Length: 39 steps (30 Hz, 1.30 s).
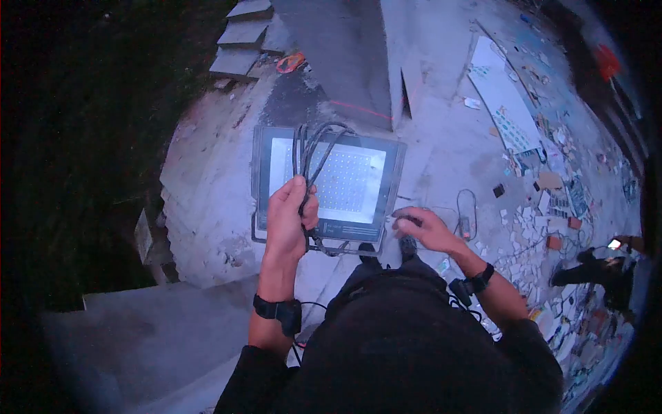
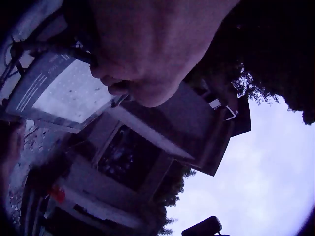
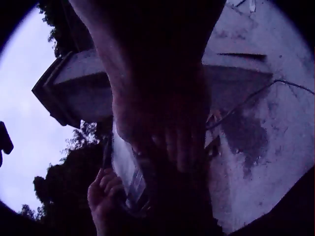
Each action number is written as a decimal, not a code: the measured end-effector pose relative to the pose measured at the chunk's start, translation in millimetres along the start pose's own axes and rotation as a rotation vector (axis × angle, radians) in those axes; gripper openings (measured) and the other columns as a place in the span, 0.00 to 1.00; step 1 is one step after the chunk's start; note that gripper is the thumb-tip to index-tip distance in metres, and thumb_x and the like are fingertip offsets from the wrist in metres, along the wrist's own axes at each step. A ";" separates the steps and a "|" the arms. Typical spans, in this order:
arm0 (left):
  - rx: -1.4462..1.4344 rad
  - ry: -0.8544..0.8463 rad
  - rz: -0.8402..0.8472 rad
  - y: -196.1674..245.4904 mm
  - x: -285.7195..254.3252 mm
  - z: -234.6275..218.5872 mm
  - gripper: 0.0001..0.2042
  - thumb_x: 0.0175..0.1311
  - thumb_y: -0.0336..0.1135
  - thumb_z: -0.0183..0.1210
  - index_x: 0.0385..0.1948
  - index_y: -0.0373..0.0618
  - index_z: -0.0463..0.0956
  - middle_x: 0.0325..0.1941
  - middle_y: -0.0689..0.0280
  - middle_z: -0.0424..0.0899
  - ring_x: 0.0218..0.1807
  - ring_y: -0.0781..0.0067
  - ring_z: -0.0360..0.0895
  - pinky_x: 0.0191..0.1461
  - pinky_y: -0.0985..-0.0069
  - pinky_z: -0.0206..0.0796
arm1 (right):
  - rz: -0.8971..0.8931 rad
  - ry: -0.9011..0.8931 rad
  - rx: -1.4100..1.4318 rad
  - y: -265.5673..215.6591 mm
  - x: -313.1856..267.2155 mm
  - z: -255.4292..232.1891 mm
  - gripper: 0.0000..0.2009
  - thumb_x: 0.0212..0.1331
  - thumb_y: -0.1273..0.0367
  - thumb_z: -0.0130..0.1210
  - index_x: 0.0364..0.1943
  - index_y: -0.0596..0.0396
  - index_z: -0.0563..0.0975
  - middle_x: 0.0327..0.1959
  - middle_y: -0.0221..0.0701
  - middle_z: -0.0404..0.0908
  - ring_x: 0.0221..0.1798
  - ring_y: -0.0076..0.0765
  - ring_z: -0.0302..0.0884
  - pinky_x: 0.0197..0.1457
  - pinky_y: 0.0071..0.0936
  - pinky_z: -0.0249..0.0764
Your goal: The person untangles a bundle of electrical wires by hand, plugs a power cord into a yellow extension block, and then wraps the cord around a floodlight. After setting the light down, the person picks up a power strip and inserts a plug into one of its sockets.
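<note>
A rectangular LED floodlight with a dark frame and pale lit-looking panel is in front of me in the head view. Over its left part, my left hand grips several loops of black cable, which rise past the fist and bend over the panel. My right hand is beside the floodlight's lower right corner, fingers curled around a dark bit of cable. In the right wrist view, a cable runs away from that hand. The palm side of the right hand is in shadow.
Broken tiles and rubble cover the ground at right, near a long white board. A small plug-like box lies on the concrete. Stacked slabs stand at upper left, beside a dark drop. Another person is at far right.
</note>
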<state>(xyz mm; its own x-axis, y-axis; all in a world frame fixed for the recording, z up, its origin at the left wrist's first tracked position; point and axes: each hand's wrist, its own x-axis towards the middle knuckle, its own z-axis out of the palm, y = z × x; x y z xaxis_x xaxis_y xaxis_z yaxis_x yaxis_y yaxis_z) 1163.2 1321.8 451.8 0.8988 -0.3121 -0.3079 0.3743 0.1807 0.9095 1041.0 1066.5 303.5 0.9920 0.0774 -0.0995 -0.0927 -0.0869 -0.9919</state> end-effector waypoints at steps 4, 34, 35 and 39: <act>-0.011 -0.010 -0.010 3.5 1.1 6.5 0.15 0.75 0.44 0.49 0.33 0.42 0.72 0.17 0.74 0.65 0.17 0.86 0.56 0.20 0.83 0.49 | -0.019 -0.061 0.057 -34.5 9.4 4.2 0.12 0.68 0.66 0.54 0.38 0.64 0.77 0.34 0.36 0.83 0.36 0.27 0.81 0.44 0.30 0.75; -0.130 0.040 0.023 6.3 -16.9 24.0 0.15 0.75 0.46 0.49 0.33 0.44 0.71 0.17 0.75 0.62 0.18 0.85 0.55 0.21 0.83 0.47 | -0.286 0.141 -0.295 -27.1 12.6 13.0 0.12 0.71 0.65 0.44 0.37 0.62 0.66 0.30 0.46 0.66 0.35 0.50 0.70 0.38 0.42 0.65; -0.130 0.058 0.021 5.8 -17.1 25.1 0.15 0.76 0.46 0.48 0.33 0.44 0.70 0.17 0.74 0.63 0.17 0.85 0.55 0.20 0.82 0.48 | -0.289 0.138 -0.296 -27.7 11.4 12.5 0.12 0.71 0.65 0.44 0.37 0.62 0.66 0.30 0.46 0.66 0.35 0.50 0.70 0.38 0.42 0.65; -0.176 0.012 0.011 2.3 -15.1 15.0 0.15 0.76 0.45 0.48 0.33 0.45 0.70 0.18 0.74 0.64 0.17 0.85 0.56 0.20 0.83 0.48 | -0.148 0.121 -0.035 -21.1 14.3 10.4 0.13 0.73 0.61 0.44 0.41 0.58 0.69 0.35 0.36 0.73 0.39 0.34 0.72 0.44 0.34 0.67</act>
<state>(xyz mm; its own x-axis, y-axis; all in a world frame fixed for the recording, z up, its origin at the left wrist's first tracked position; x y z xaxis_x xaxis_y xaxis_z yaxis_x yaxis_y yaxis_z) 1147.1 1312.9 462.7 0.9054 -0.2979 -0.3024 0.3974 0.3447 0.8504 1056.3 1079.8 322.2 0.9978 -0.0283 0.0596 0.0559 -0.1177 -0.9915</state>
